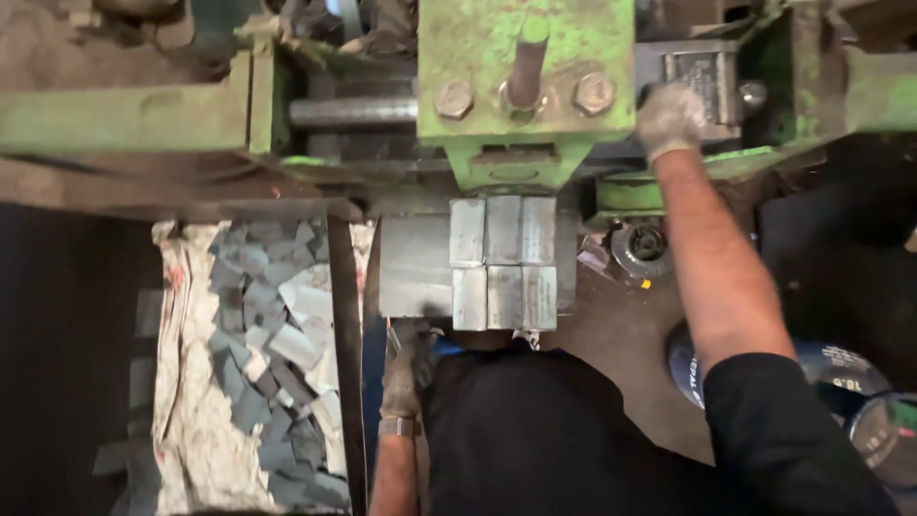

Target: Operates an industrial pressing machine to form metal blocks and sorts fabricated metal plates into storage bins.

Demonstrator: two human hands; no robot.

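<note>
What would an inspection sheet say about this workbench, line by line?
Surface: grey metal plate under a green machine.
Job's things: six shiny metal blocks in two rows on the plate.
Clutter: sack full of grey metal offcuts; round metal part.
Grippers: gloved right hand on the machine's grey box; gloved left hand at the plate's near edge.
Cables: nothing seen.
Surroundings: dark floor, round tins.

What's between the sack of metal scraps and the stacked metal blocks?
In the head view, a dark upright metal bar and a bare grey plate separate the sack from the blocks.
</note>
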